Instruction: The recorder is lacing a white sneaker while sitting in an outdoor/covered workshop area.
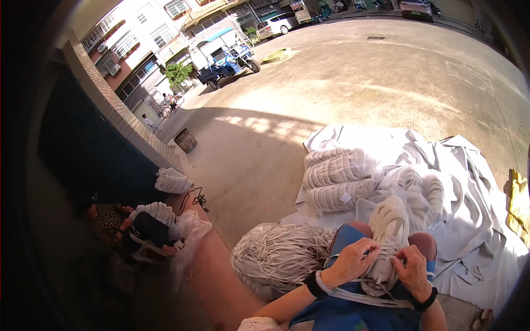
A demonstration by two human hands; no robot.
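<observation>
A white shoe upper (388, 227) rests on my knees over blue cloth (342, 243). My left hand (352, 260) grips its left side, fingers closed on the white laces. On the right side, my right hand (413, 269) pinches the laces as well. Loose white lace (359, 296) loops across my lap and around my left wrist. A big bundle of white laces (279, 255) lies just left of my left hand.
Clear bags of white shoe parts (338, 179) sit ahead on a white sheet (475, 182). To the left another person (118, 220) sits by a dark wall with white bundles (172, 180). A concrete yard, a bucket (186, 140) and parked vehicles lie beyond.
</observation>
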